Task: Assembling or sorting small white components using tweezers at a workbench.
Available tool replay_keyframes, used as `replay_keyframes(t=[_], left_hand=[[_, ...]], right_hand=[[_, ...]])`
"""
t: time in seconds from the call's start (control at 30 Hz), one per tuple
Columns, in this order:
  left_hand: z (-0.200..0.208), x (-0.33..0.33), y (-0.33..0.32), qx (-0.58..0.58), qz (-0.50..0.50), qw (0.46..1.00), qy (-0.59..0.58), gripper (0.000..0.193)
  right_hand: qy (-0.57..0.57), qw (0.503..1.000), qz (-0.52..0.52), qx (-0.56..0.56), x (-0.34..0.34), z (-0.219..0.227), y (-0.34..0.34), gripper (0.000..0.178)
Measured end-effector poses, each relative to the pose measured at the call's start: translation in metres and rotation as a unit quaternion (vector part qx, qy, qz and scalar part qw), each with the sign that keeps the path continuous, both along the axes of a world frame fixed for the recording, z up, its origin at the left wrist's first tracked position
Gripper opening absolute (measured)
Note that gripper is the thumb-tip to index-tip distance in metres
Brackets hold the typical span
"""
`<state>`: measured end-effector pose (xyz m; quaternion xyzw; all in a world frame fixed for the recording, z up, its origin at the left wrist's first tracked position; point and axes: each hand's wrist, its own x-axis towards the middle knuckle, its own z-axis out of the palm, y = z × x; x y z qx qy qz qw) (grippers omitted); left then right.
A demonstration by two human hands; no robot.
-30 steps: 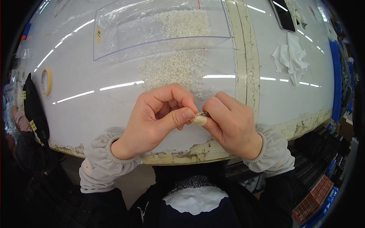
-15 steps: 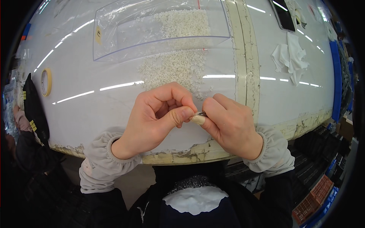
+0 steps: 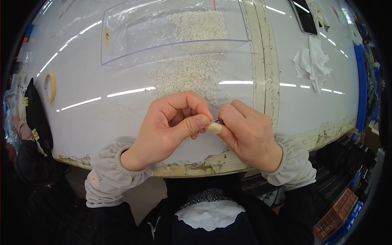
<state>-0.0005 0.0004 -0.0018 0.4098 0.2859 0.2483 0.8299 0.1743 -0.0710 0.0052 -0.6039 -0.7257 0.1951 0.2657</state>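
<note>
My left hand is closed, thumb and index fingertip pinched together. What it pinches is too small and too covered to make out. My right hand is closed around a small metal blade-like tool, whose tip shows between its thumb and index finger, right at the left fingertips. Beige tape wraps the right thumb. Just beyond both hands, a spread of small white pieces lies on the white table. More of these pieces sit behind and under the wall of a clear plastic box.
A tape roll lies at the left, near a black item at the table edge. To the right are crumpled white cloths and a phone. A taped seam crosses the table. Another person's arm shows far left.
Both hands stay together in nearly the same spot, with only a slight shift of the fingertips. The table's things look unchanged.
</note>
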Motion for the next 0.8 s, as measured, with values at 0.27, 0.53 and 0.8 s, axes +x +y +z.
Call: replay_keyframes(t=[0.27,0.53,0.8], left_hand=[[-0.001,0.0,0.001,-0.01,-0.001,1.0,0.003,0.005],[0.0,0.002,0.001,-0.062,0.002,0.997,-0.035,0.006],[-0.003,-0.003,0.007,-0.135,0.033,0.986,-0.096,0.008]], right_hand=[[-0.015,1.0,0.011,-0.006,0.0,0.002,0.0,0.019],[0.076,0.996,-0.017,0.035,-0.002,0.006,0.003,0.013],[0.051,0.989,0.039,0.133,0.006,0.005,0.003,0.035]])
